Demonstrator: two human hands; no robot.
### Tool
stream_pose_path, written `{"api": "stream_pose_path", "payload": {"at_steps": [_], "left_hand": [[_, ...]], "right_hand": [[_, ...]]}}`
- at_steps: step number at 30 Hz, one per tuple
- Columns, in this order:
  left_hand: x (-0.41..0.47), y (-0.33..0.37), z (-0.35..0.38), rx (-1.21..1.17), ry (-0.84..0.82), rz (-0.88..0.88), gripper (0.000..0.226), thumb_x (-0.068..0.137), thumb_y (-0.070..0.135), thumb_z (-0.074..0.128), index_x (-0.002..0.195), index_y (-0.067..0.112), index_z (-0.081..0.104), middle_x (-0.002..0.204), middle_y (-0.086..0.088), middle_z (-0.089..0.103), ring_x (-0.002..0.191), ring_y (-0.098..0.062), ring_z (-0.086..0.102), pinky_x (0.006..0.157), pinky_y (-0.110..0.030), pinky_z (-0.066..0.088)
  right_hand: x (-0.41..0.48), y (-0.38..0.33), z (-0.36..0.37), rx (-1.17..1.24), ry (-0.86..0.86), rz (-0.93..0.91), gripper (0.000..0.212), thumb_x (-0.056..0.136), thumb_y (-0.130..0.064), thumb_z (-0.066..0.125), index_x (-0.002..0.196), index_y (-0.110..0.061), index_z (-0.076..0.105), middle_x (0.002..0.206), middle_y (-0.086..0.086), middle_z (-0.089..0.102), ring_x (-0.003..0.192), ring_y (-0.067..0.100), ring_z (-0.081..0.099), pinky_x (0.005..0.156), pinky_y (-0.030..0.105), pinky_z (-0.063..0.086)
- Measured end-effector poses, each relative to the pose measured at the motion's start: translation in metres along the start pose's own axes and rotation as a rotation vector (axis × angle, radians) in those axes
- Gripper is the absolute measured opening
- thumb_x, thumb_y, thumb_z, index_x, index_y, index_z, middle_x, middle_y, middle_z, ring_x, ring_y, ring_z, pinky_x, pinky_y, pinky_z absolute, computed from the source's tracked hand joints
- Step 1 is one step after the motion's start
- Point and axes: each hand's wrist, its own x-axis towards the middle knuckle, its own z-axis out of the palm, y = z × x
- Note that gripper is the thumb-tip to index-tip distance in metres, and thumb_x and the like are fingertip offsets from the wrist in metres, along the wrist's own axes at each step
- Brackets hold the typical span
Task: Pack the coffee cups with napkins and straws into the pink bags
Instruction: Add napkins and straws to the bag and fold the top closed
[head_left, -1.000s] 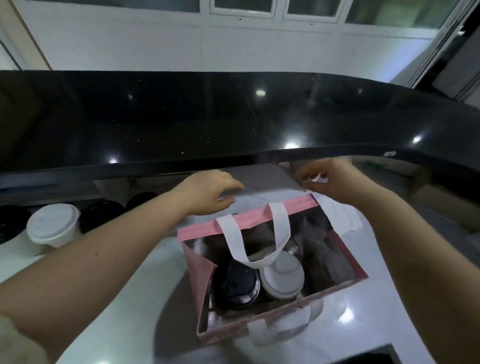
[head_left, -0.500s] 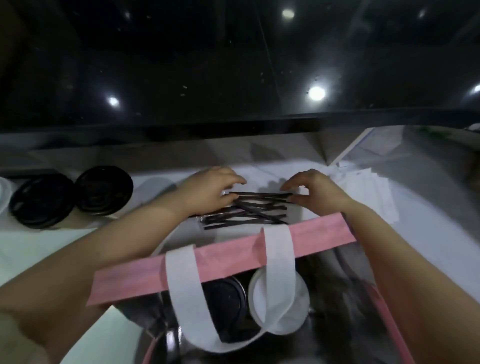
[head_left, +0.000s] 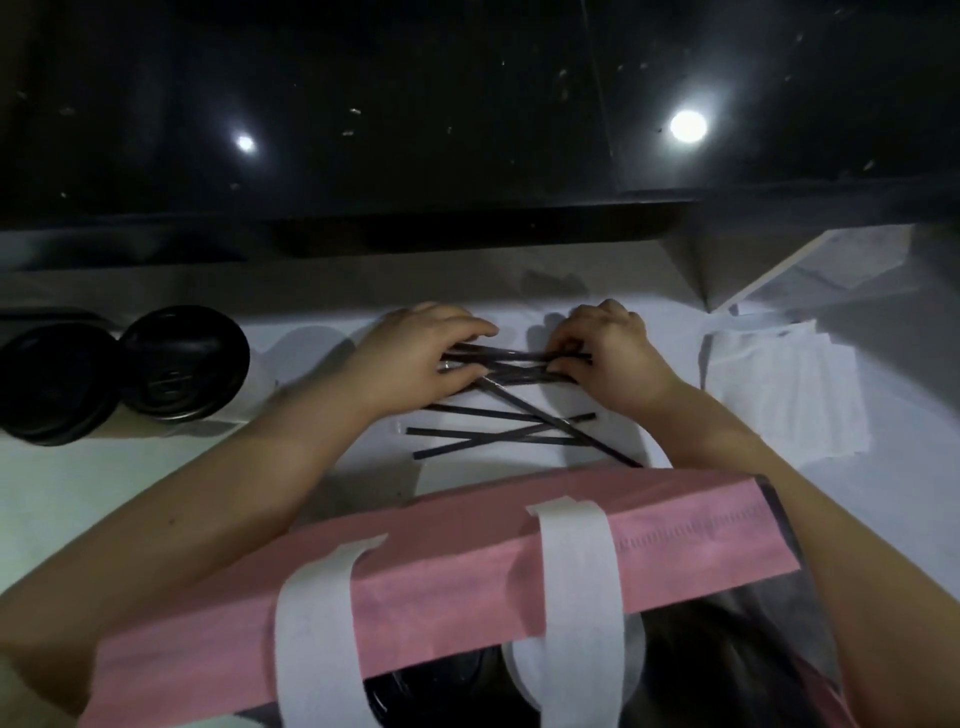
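Observation:
A pink bag (head_left: 467, 561) with white handles stands open right below me. Inside it, a black-lidded cup (head_left: 431, 686) and a white-lidded cup (head_left: 634, 654) show under the handles. Beyond the bag, several black wrapped straws (head_left: 498, 436) lie crossed on the white counter. My left hand (head_left: 415, 358) pinches the left ends of a few straws, lifted off the pile. My right hand (head_left: 608, 358) pinches the right ends of the same straws. A stack of white napkins (head_left: 779, 395) lies to the right of my right hand.
Two cups with black lids (head_left: 182, 364) (head_left: 52, 384) stand at the left on the counter. A raised black glossy ledge (head_left: 467, 218) runs across behind the work surface. A white sheet or box edge (head_left: 831, 265) sits at the far right.
The view dropped from the bag to the straws behind it. Both hands came onto the straw pile and picked up a few straws by their ends.

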Motion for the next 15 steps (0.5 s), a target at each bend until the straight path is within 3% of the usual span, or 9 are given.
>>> {"api": "stream_pose_path", "payload": {"at_steps": [6,9,15], "left_hand": [[-0.004,0.0,-0.007,-0.011,0.025,-0.016,0.047,0.088,0.035,0.069,0.133,0.022,0.059,0.127,-0.001,0.061,0.119,-0.02,0.053,0.101,-0.037,0.043],[-0.007,0.001,-0.014,0.01,0.063,-0.013,0.046,0.088,0.032,0.07,0.132,0.021,0.06,0.125,-0.002,0.061,0.116,-0.021,0.054,0.1,-0.032,0.041],[-0.02,0.012,-0.029,0.043,0.125,-0.008,0.045,0.09,0.033,0.066,0.134,0.026,0.056,0.131,0.001,0.058,0.121,-0.019,0.048,0.099,-0.033,0.039]], "right_hand": [[0.003,-0.003,-0.007,0.009,-0.007,-0.01,0.008,0.083,-0.016,0.072,0.09,-0.012,0.071,0.09,0.004,0.066,0.092,0.028,0.058,0.086,0.043,0.045],[0.003,-0.004,-0.011,0.006,0.015,-0.01,0.007,0.085,-0.014,0.069,0.091,-0.01,0.071,0.089,0.007,0.07,0.089,0.029,0.062,0.083,0.04,0.047],[-0.008,-0.008,-0.029,0.024,0.042,0.056,0.007,0.093,-0.011,0.058,0.097,-0.01,0.064,0.091,0.007,0.064,0.086,0.026,0.057,0.067,0.029,0.036]]}}
